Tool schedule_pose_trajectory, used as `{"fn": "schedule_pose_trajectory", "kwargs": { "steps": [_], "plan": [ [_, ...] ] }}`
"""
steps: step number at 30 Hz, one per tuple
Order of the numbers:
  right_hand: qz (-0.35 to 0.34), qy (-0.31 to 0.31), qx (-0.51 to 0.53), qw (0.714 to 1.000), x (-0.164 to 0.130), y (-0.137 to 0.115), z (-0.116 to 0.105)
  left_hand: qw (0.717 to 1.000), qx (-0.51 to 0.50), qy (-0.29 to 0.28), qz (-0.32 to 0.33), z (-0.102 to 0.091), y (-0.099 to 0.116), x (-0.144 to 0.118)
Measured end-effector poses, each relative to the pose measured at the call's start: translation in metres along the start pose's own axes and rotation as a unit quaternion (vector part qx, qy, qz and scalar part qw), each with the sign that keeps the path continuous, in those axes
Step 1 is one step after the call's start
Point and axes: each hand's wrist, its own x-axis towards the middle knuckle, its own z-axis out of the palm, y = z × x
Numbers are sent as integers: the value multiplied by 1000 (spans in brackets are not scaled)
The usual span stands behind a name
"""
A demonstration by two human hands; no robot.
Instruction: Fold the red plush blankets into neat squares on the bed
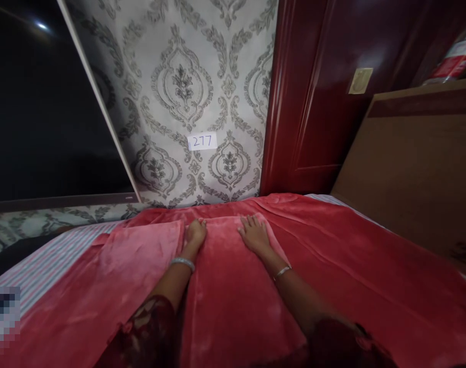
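Note:
A plush red blanket (233, 286) lies spread over a striped sheet, with a long strip folded over along its middle. At the strip's far left corner, my left hand (196, 232) is closed, its fingers curled round the blanket's edge. Flat on the far right part of the same strip rests my right hand (254, 234), fingers spread and pressing on the fabric. Another lighter folded section of the blanket lies to the left of my left hand. Both wrists carry bracelets.
A patterned wall (182, 102) with a paper label (202, 141) reading 277 rises behind. To the left hangs a dark screen (48, 117). A red wooden panel (294, 102) and a large cardboard box (417, 174) stand right. The striped sheet (60, 255) shows at the left.

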Motion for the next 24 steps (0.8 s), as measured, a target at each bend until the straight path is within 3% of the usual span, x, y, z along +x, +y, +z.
{"fn": "schedule_pose_trajectory", "kwargs": {
  "steps": [6, 19, 24],
  "plan": [
    [-18, 14, -2, 1000, 1, 14, 23, 996, 67, 47, -22, 7, -15, 1],
    [-7, -2, 0, 1000, 1, 15, 20, 996, 63, 43, -35, 10, -15, 8],
    [-12, -34, 25, 999, 0, 11, 6, 999, 16, 4, -49, -6, 1, 1]
  ]
}}
